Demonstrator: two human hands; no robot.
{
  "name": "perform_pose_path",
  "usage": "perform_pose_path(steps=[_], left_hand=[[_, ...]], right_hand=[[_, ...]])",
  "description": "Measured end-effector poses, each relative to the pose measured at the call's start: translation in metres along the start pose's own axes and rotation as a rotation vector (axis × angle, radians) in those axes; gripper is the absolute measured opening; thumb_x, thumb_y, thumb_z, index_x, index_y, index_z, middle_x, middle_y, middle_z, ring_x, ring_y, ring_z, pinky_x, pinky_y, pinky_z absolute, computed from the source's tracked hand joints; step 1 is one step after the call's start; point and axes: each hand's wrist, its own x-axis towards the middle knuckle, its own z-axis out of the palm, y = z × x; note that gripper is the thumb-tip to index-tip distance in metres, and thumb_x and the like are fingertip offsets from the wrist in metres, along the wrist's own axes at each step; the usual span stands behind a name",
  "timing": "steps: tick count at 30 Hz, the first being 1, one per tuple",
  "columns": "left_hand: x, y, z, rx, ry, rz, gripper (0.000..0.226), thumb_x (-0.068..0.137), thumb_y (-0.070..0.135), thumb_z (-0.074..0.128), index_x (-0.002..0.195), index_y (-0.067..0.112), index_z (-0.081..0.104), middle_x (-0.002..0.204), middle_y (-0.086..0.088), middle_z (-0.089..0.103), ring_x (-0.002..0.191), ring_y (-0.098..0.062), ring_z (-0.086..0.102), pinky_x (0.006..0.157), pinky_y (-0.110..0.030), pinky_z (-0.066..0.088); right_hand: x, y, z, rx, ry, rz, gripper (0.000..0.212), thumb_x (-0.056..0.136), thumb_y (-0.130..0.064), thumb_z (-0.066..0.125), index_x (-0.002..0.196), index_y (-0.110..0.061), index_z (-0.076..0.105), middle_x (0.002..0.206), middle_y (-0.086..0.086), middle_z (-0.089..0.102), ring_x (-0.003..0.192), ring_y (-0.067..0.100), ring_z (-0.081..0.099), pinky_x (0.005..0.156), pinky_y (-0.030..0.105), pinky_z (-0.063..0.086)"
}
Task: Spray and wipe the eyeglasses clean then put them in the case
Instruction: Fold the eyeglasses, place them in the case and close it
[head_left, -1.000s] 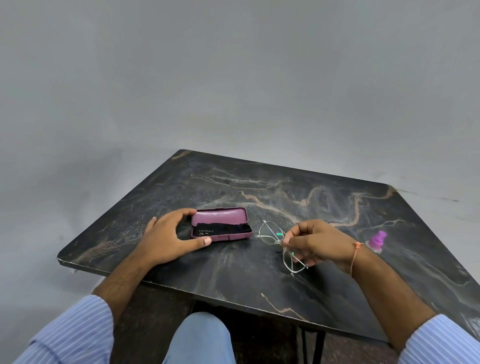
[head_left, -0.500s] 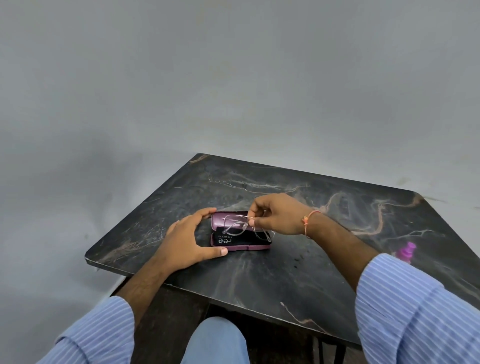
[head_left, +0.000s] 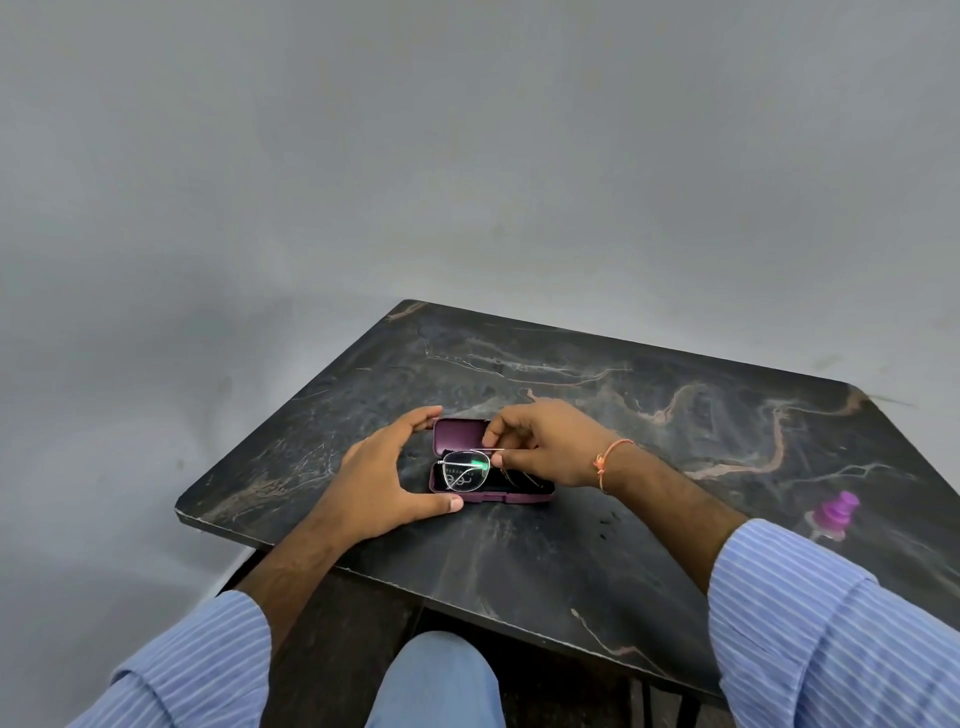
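Note:
A purple eyeglass case (head_left: 460, 434) lies open on the dark marble table (head_left: 597, 525), its lid raised at the back. The thin metal-framed eyeglasses (head_left: 466, 470) hang tilted just over the case's black inside, one lens showing at the left end. My right hand (head_left: 550, 441) pinches the frame by its top bar and covers the other lens. My left hand (head_left: 387, 475) cups the case's left end, thumb at the front edge and forefinger at the lid. A small purple spray bottle (head_left: 835, 515) stands far right on the table.
The table's near edge (head_left: 467, 587) runs across above my knee (head_left: 436, 680). A plain grey floor and wall surround the table. My striped blue sleeves (head_left: 831, 634) fill the lower corners.
My right hand carried the eyeglasses leftward from the table's middle to over the open case, then lowered them toward its inside. My left hand stayed on the case. The camera shifted.

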Motion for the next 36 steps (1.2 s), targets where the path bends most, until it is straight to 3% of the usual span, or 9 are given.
perform_pose_path(steps=[4,9,12,25,32,36], left_hand=[[-0.001,0.002,-0.001,0.002,0.001,0.011,0.120,0.058,0.076,0.094,0.160,0.055,0.034,0.153,0.027,0.058,0.143,-0.003,0.057,0.125,-0.054,0.044],[-0.002,0.004,-0.001,-0.019,0.003,0.018,0.120,0.060,0.070,0.097,0.161,0.052,0.035,0.154,0.027,0.057,0.145,0.000,0.053,0.127,-0.050,0.044],[-0.002,0.004,-0.001,-0.028,0.007,0.020,0.119,0.061,0.066,0.098,0.161,0.050,0.036,0.155,0.027,0.057,0.145,0.002,0.053,0.126,-0.046,0.044],[-0.003,0.004,0.000,-0.037,0.026,0.032,0.116,0.064,0.062,0.100,0.161,0.050,0.037,0.153,0.031,0.055,0.144,0.010,0.050,0.124,-0.036,0.045],[-0.003,0.003,-0.001,-0.046,0.022,0.037,0.114,0.066,0.059,0.100,0.161,0.048,0.038,0.154,0.028,0.056,0.145,0.006,0.051,0.123,-0.038,0.046],[-0.002,0.002,0.000,-0.057,0.023,0.037,0.114,0.068,0.055,0.101,0.163,0.046,0.038,0.155,0.026,0.055,0.146,0.005,0.050,0.124,-0.036,0.044]], right_hand=[[-0.006,-0.001,0.012,-0.066,0.079,-0.033,0.016,0.096,-0.034,0.074,0.112,-0.033,0.073,0.098,-0.014,0.080,0.090,-0.001,0.071,0.101,0.028,0.051],[-0.013,-0.005,0.015,-0.104,0.148,-0.078,0.019,0.097,-0.027,0.074,0.116,-0.027,0.078,0.108,-0.009,0.079,0.090,-0.001,0.063,0.086,0.021,0.051],[-0.013,-0.007,0.014,-0.133,0.160,-0.072,0.023,0.097,-0.028,0.074,0.120,-0.025,0.079,0.112,-0.007,0.079,0.096,0.006,0.068,0.084,0.019,0.049],[-0.020,-0.009,0.022,-0.238,0.238,-0.122,0.026,0.099,-0.030,0.068,0.123,-0.028,0.077,0.119,-0.008,0.080,0.108,0.016,0.072,0.093,0.038,0.057],[-0.031,-0.008,0.018,-0.268,0.252,-0.127,0.036,0.103,-0.036,0.062,0.137,-0.029,0.068,0.132,-0.008,0.075,0.119,0.014,0.069,0.099,0.034,0.055],[-0.041,-0.003,0.011,-0.258,0.431,-0.110,0.026,0.099,-0.039,0.067,0.123,-0.030,0.075,0.115,-0.010,0.079,0.104,0.015,0.072,0.089,0.035,0.058]])
